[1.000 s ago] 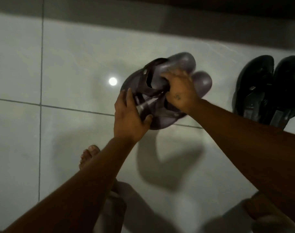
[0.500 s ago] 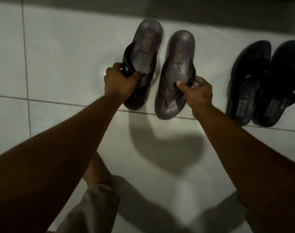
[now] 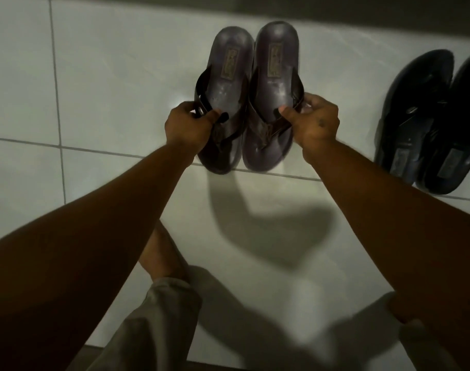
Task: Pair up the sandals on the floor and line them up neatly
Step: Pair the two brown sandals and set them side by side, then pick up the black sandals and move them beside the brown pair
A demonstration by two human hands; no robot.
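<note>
Each hand pinches a strap, left hand (image 3: 187, 128) on the left brown sandal (image 3: 224, 103), right hand (image 3: 315, 121) on the right brown sandal (image 3: 272, 97), their long axes parallel, running away from the person.

Tiled floor (image 3: 108, 84): pale, glossy, crossed by thin grout lines. Bare foot (image 3: 158, 253): on the floor's near part. Khaki trouser leg (image 3: 153, 325): just nearer than the foot. Dark wall base (image 3: 362, 12): along the floor's far edge.
</note>
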